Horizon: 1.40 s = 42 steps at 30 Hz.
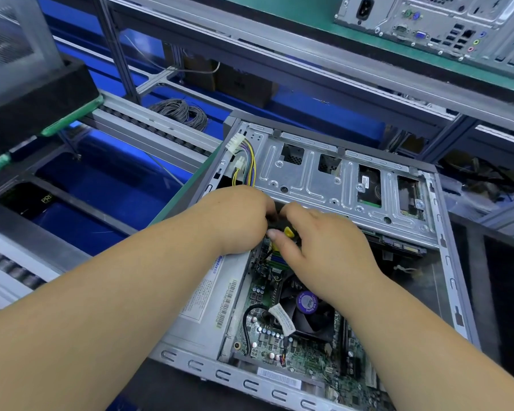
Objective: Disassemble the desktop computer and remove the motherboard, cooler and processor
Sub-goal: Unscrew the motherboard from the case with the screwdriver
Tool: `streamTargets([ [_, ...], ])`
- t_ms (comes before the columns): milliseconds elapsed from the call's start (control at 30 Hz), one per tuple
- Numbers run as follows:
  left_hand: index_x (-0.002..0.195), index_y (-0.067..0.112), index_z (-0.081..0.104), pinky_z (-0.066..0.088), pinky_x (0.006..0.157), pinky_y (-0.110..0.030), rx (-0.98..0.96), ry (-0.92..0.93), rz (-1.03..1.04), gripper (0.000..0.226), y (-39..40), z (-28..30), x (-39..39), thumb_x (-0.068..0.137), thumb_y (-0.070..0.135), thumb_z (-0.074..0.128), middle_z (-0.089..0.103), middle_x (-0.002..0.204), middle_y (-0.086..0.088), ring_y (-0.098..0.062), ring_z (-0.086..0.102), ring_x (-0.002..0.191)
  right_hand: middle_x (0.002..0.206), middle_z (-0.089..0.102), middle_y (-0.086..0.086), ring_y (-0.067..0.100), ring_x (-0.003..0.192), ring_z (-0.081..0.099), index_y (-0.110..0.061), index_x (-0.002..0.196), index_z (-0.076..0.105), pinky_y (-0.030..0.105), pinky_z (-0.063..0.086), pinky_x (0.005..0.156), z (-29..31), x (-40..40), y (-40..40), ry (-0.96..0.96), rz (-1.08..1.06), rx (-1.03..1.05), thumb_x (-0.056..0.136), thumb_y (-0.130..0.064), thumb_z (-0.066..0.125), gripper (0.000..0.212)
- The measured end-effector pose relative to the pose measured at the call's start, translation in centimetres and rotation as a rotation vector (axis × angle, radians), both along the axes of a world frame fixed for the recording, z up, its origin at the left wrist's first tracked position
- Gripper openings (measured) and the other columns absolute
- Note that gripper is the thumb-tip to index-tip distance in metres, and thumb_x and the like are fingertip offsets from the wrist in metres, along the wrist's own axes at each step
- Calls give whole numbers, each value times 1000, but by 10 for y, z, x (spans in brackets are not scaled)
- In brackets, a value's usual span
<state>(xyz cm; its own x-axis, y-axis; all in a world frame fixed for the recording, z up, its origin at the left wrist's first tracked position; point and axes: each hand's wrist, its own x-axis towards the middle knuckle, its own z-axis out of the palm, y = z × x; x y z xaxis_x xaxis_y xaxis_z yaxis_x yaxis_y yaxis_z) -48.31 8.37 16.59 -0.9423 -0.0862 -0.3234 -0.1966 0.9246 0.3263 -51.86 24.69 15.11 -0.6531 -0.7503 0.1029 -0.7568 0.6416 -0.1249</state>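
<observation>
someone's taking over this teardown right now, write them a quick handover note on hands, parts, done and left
Left hand and right hand: together over the open case, fingers curled around a black and yellow part just below the drive cage; what it is, I cannot tell.
Parts: motherboard in the case, cooler fan on it; processor not visible.
Done: side panel off; loose white power connector hangs at the top left corner.
Left: motherboard, cooler and processor all to come out.

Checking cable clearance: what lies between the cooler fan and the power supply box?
In the head view, green motherboard with capacitors and a black cable lies between cooler fan and power supply.
</observation>
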Motion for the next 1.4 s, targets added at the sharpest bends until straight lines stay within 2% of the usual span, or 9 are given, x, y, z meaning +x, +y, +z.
streamTargets([
  [67,108,30,66,56,76,-40,8,2,1,33,-1,-1,0,88,12,47,67,93,-1,-22,62,84,79,59,-6,26,76,57,-25,108,56,35,37,58,2,-1,0,-12,-22,37,94,-57,35,41],
  [133,105,27,66,55,76,-40,10,12,4,32,-1,-1,0,87,10,46,66,91,-1,-22,61,84,100,64,-4,26,93,58,-26,121,55,38,45,74,1,-2,0,-85,32,-9,97,-46,42,34],
  [233,99,23,64,52,69,-35,-9,32,-2,26,-1,-3,-1,87,9,45,63,85,-1,-22,59,81,116,56,0,24,108,51,-19,131,48,38,41,87,-2,-2,1,-122,86,-13,92,-26,49,40],
  [400,83,36,52,40,59,-27,3,45,-9,29,0,-4,-1,86,8,45,50,70,9,-18,54,75,111,47,2,21,102,46,-14,117,50,35,37,76,-6,2,-1,-118,124,34,93,-24,45,26],
  [567,94,33,64,53,72,-35,31,28,7,31,-1,-2,0,86,10,45,65,87,5,-19,60,83,94,47,-2,19,81,41,-14,98,55,35,31,61,4,-1,3,-126,60,-146,89,-24,52,13],
  [700,108,32,67,54,79,-39,28,13,4,38,-1,-2,-1,86,10,44,69,99,1,-22,62,90,93,45,-1,20,79,41,-14,98,56,36,37,62,5,-4,5,-117,51,-123,90,-24,54,13],
  [1000,99,36,65,48,66,-29,17,30,-8,34,-2,-4,-1,88,12,44,61,86,6,-17,57,80,99,48,-1,22,83,44,-16,101,55,38,42,69,4,-3,4,-168,99,-106,91,-27,54,15],
  [1233,114,37,67,52,86,-36,44,28,-3,38,-3,-7,-1,88,17,46,69,111,8,-17,61,101,94,50,-4,20,79,45,-19,92,54,36,42,65,16,-1,12,-137,30,-221,88,-28,52,11],
  [1400,119,34,67,50,94,-32,200,31,-11,33,-5,-4,3,87,29,60,69,110,15,-3,63,101,87,50,-8,15,77,46,-23,87,55,33,40,64,42,-2,30,-80,-56,-352,85,-27,54,4],
])
